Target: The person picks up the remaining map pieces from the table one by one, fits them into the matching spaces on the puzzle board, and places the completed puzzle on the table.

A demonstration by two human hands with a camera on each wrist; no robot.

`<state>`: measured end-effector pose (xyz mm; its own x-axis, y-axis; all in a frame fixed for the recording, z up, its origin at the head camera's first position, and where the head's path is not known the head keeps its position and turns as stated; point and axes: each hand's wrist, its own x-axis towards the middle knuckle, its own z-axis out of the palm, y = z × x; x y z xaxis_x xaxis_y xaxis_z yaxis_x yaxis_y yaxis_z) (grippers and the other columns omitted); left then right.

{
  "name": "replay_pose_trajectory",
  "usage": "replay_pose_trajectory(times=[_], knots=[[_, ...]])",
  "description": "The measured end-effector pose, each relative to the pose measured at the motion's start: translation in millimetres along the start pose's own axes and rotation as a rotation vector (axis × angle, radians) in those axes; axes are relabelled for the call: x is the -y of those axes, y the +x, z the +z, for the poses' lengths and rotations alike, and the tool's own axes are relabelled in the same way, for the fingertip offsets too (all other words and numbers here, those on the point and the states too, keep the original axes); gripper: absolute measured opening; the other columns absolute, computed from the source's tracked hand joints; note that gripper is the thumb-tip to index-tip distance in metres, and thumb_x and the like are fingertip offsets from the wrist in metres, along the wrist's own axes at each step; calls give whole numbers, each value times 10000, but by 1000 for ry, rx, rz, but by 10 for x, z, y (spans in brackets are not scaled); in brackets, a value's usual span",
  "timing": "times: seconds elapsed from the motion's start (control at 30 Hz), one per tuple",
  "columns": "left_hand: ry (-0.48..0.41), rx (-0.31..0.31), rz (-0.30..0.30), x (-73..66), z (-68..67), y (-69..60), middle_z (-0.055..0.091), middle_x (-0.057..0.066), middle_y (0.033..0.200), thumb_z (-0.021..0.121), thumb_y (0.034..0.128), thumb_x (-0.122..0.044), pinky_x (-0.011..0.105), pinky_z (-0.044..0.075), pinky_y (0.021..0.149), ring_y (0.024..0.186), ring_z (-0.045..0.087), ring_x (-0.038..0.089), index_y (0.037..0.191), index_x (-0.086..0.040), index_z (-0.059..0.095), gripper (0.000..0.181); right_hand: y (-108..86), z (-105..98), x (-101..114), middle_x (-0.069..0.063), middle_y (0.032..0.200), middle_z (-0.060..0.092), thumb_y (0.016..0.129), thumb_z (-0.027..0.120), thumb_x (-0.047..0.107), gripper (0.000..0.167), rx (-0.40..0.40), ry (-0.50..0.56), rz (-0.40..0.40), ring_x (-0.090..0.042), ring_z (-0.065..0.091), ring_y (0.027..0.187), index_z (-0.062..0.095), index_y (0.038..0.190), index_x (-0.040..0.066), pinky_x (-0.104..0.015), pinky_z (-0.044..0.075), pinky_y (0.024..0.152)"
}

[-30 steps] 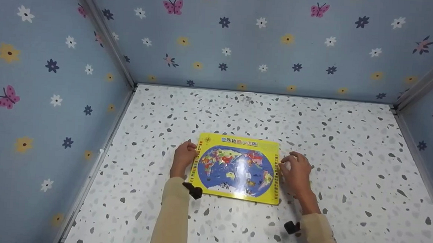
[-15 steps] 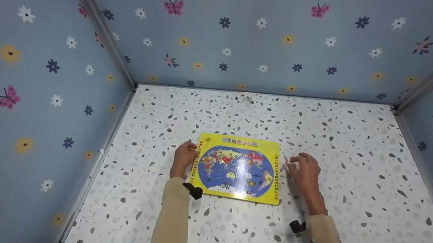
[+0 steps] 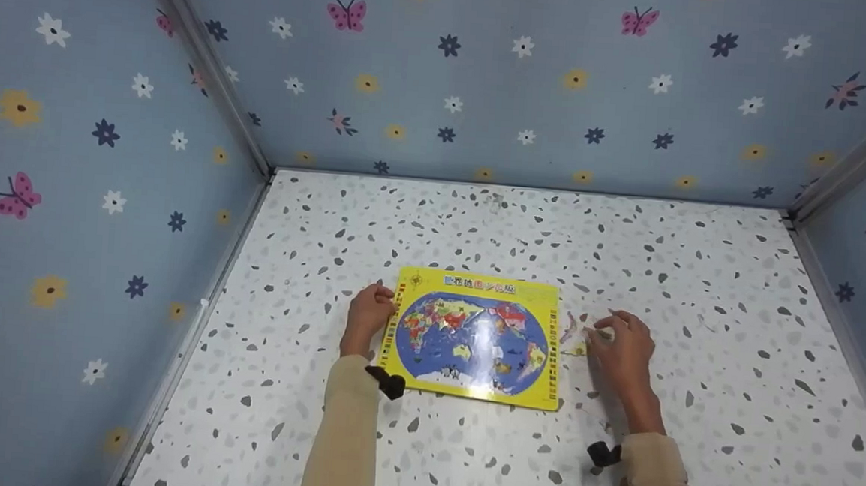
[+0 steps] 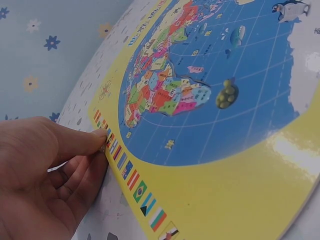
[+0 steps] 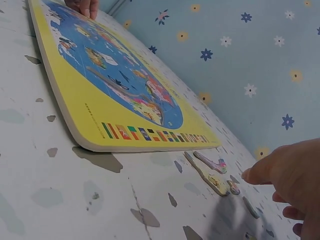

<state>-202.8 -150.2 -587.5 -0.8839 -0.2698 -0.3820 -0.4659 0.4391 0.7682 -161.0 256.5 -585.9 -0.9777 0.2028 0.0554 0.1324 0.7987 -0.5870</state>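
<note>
A yellow-bordered world map board lies flat on the speckled table. My left hand pinches its left edge between thumb and fingers, beside the printed flags. Off the right edge, my right hand hovers with bent fingers and nothing visible in them. Several small flat pieces lie near its fingertips, among them a thin purplish one and a long yellowish one; a grey one shows in the right wrist view.
Blue panels with flowers and butterflies stand behind the white speckled table and on both sides. Black wrist-worn devices show at both sleeves.
My right hand has moved rightward, away from the board's edge, and small pieces now show between them. My left hand and the board have stayed put.
</note>
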Motion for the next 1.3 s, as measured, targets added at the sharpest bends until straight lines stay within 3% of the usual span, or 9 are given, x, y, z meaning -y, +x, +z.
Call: replay_pose_trajectory(times=[0.4,0.7,1.3], knots=[[-17,6,-11,1,0,-4,605,114,1079,587,899,-147,377,433,889,982,551,243,1147,-92,596,255,-30,-26,-207,-229,1297,512,876,628,137,193,-58,42,-55,-432,407,1252,659,1020,13,-581,224,1050],[-19,9,-21,-8,-11,-5,602,107,1065,595,889,-137,371,437,884,967,551,236,1141,-91,594,256,-36,-64,-256,-211,1343,476,909,612,173,216,-39,-9,-20,-419,358,1304,643,1066,28,-589,181,1080],[-9,0,-12,12,4,17,603,96,1022,591,875,-113,351,434,853,932,538,224,1117,-96,605,243,-26,-55,-271,-227,1306,501,902,621,172,154,-61,-22,-25,-429,379,1284,663,944,30,-590,198,1074]])
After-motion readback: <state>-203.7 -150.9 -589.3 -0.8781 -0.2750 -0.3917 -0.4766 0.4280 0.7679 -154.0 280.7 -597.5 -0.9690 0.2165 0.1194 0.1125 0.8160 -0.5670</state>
